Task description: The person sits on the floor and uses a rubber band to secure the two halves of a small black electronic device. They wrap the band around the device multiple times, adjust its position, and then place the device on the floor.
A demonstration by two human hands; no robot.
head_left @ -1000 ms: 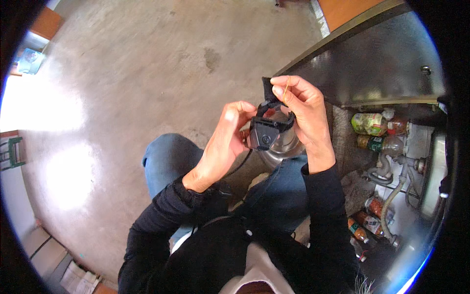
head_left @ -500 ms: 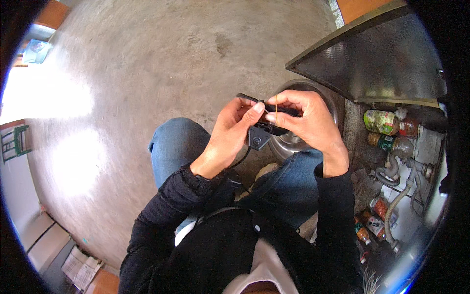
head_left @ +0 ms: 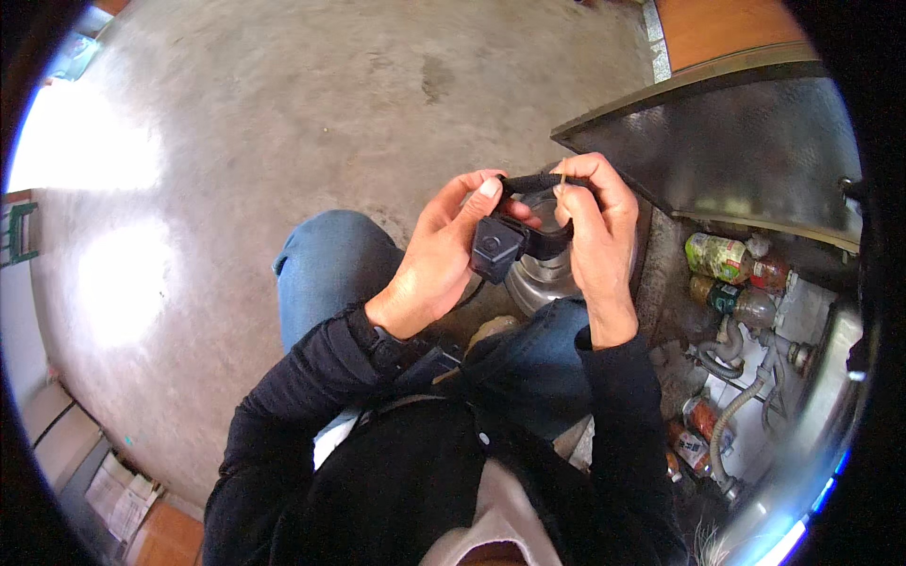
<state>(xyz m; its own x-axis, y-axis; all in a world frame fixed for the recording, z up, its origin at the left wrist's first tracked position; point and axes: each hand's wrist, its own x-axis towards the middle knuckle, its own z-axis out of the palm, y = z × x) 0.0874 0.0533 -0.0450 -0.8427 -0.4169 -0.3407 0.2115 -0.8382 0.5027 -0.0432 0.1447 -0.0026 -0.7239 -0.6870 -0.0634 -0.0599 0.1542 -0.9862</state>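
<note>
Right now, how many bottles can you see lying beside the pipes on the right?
4: a green-labelled bottle and a clear bottle lie under the metal door; two orange-labelled ones sit lower. More may be hidden.

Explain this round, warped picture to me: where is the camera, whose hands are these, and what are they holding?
The camera sits on the person's head and looks down, and its fisheye lens bends straight edges. Both bare hands are the wearer's own. The left hand and right hand together hold a small black box-shaped device with a black strap looped above it. The person sits over a grey concrete floor, knees in blue jeans. Under the hands stands a round metal pot. To the right, an open metal cabinet door reveals bottles and grey pipes.
</note>
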